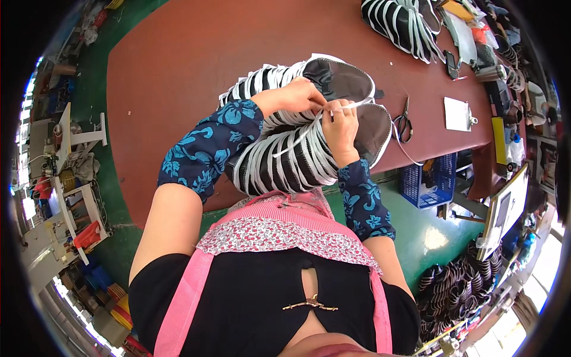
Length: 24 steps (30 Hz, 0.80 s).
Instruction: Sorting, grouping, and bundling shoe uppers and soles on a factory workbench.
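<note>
Two long bundles of nested black pieces edged in white, resembling shoe uppers, lie side by side on the red-brown table (178, 44). The far bundle (351, 80) and the near bundle (291, 157) both have their rounded, dark ends to the right. Between those ends, my left hand (302, 95) is closed with its fingertips pinched at a white strip (352, 105). My right hand (341, 128) is closed on the same strip, its wrist over the near bundle. A loose tail of the strip hangs past the table edge. Where the strip passes between my fingers is partly hidden.
Black-handled scissors (404, 126) lie right of the bundles, with a clipboard (458, 113) farther right. Another striped bundle (401, 27) and a phone (450, 62) are at the far right. Below the table edge stands a blue plastic crate (410, 189); dark striped pieces (461, 285) are heaped on the lower right.
</note>
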Each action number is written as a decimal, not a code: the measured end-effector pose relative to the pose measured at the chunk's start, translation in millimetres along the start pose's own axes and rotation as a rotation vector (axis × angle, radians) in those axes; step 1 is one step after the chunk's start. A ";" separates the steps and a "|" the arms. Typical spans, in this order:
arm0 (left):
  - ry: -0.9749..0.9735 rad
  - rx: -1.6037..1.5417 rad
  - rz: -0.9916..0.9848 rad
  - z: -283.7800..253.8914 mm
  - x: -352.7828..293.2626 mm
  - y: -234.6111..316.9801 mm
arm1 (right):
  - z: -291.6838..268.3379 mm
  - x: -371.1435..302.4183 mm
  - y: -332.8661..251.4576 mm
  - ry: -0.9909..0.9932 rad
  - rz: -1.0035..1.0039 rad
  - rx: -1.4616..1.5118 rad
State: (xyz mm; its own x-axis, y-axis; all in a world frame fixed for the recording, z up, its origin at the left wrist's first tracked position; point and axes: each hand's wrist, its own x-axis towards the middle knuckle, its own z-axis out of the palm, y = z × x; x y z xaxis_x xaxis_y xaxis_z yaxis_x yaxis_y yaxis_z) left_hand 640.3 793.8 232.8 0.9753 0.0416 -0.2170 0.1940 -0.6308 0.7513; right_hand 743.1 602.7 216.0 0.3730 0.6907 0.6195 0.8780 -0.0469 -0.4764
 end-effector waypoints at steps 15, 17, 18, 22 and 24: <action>0.510 0.390 0.039 42.1 7.5 -50.7 | -54.1 -67.0 -38.4 0.006 0.685 0.722; 0.445 0.247 0.106 31.9 -4.4 -43.5 | -79.8 -61.9 -30.1 0.194 0.901 0.798; 0.440 0.120 0.166 23.5 -14.0 -36.2 | -103.5 -52.0 -27.9 0.212 0.876 0.670; 0.671 -0.087 -0.005 -11.0 -120.9 2.5 | -213.6 -129.3 97.9 0.726 0.930 1.160; 0.848 -0.102 -0.057 0.4 -189.7 -10.1 | -272.6 -241.1 187.7 0.706 1.000 1.367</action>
State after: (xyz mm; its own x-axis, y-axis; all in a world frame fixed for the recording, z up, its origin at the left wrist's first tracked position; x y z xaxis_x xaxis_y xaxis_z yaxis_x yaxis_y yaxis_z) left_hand 453.2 791.9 266.1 0.7048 0.6626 0.2533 0.2138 -0.5389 0.8148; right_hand 899.7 230.6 147.2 0.9007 0.3627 -0.2391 -0.4220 0.5997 -0.6799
